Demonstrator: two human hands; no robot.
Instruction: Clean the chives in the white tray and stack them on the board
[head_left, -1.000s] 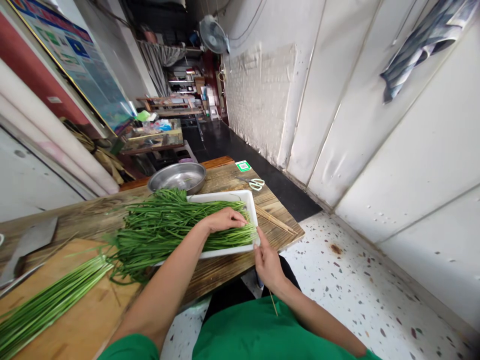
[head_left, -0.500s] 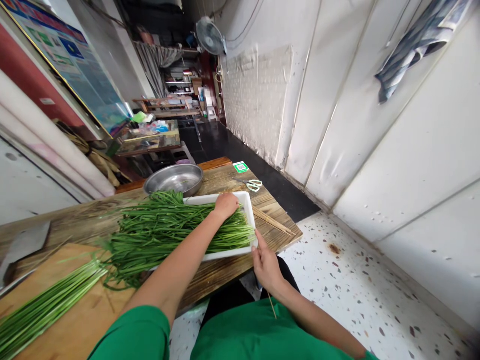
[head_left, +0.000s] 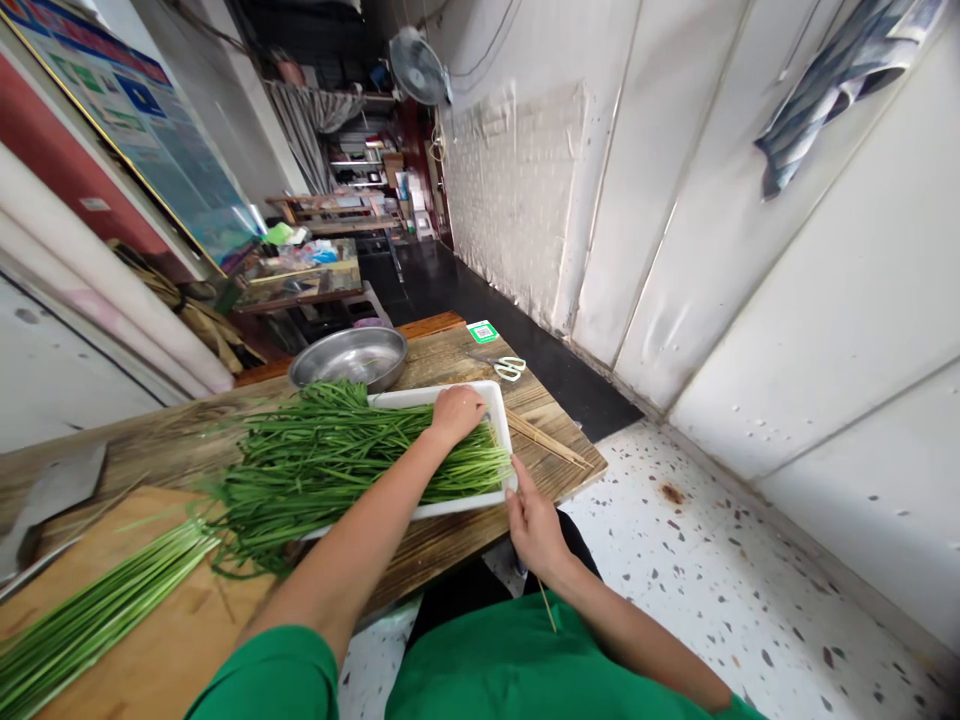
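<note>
Long green garlic chives (head_left: 322, 455) fill a white tray (head_left: 498, 405), their pale stem ends toward its right side and their leaves hanging over the left. My left hand (head_left: 456, 413) rests over the stems near the tray's far right corner, its fingers curled down. What its fingertips grip, if anything, is hidden beneath it. By the near right corner of the tray, my right hand (head_left: 537, 525) is closed, with a thin wooden skewer (head_left: 547, 606) sticking out below it toward my green shirt. Its fingertips are at the tray's edge, beside the stem ends.
More chives (head_left: 97, 610) lie on a wooden cutting board (head_left: 172, 640) at left, with a cleaver (head_left: 56, 500) behind it. A steel basin (head_left: 349, 358) stands beyond the tray. Scissors (head_left: 508, 367) and several wooden skewers (head_left: 547, 438) lie along the table's right side.
My left hand has shifted slightly to the right over the stems. My right hand stays by the tray corner with the skewer, and the view has moved a little.
</note>
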